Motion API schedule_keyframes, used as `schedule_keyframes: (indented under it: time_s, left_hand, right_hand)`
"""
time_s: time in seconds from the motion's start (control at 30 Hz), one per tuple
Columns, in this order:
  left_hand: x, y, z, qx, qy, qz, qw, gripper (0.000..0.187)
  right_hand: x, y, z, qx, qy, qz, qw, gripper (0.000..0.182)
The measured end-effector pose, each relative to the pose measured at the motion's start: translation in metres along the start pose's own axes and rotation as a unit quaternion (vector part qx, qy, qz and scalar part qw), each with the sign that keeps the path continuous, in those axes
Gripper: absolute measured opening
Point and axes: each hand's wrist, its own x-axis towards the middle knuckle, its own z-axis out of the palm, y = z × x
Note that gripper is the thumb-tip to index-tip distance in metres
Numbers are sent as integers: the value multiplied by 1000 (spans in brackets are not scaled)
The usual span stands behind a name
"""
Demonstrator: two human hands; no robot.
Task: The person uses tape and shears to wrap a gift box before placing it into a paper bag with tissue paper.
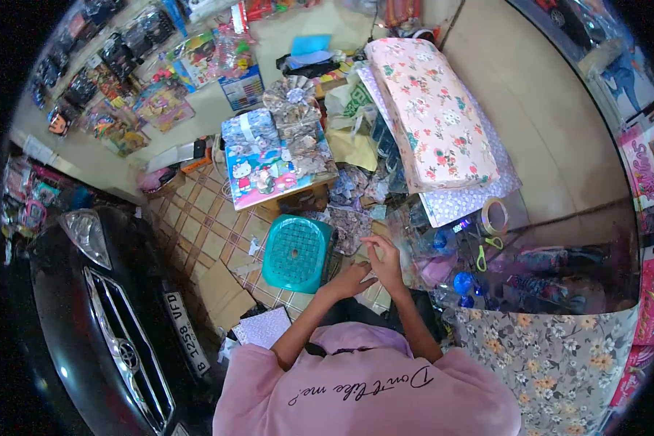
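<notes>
My left hand (351, 280) reaches in over my lap, its fingers stretched toward the right hand with small gaps between them. Beside it, close or touching, my right hand (386, 266) is raised with fingers apart and bent toward the left. I see nothing held in either hand. A teal plastic stool (296, 252) stands just left of my hands. Beyond them, crumpled patterned paper (350, 227) lies on the floor.
A low table (258, 195) with a cartoon top carries bundles wrapped in patterned paper. To the right are a floral-wrapped box (443, 112), a tape roll (495, 216), green-handled scissors (489, 253) and a glass case (552, 254). A black car (73, 312) stands at left.
</notes>
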Motion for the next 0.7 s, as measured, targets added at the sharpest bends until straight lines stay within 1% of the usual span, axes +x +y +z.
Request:
schedule_keyframes:
  time_s: [0.1,0.13,0.2,0.23,0.33,0.4,0.5,0.53,0.57,0.63,0.67,0.7]
  left_hand:
    - [-1,-5,-5,-47,53,5,997,43]
    - [-1,-7,-5,-65,66,8,996,44]
    - [-4,-11,-2,69,156,15,985,48]
    - [-7,-14,-1,137,197,16,971,50]
    - [-15,-31,6,172,229,-37,957,56]
    - [-22,-50,7,134,200,-69,968,61]
    - [-41,-85,7,98,144,-127,976,66]
    - [-49,-97,7,87,122,-150,977,68]
    - [-56,-110,8,82,119,-165,976,69]
    - [-78,-132,1,75,105,-194,973,72]
    - [-90,-141,-6,66,111,-189,973,70]
    - [-104,-148,-18,59,115,-184,974,68]
  right_hand:
    - [2,9,6,-11,-51,-4,999,15]
    - [4,9,8,-4,-70,11,997,16]
    - [4,10,13,9,-111,45,993,18]
    - [5,11,18,2,-120,37,992,19]
    - [6,24,42,-22,-130,12,991,23]
    - [6,34,66,-41,-122,-17,991,25]
    - [3,73,108,-70,-201,-28,977,26]
    - [4,70,119,-74,-232,-25,970,26]
    - [3,67,130,-92,-262,7,961,27]
    - [1,81,167,-91,-296,14,951,28]
    - [1,89,185,-91,-311,17,946,28]
    - [0,86,201,-91,-296,2,951,28]
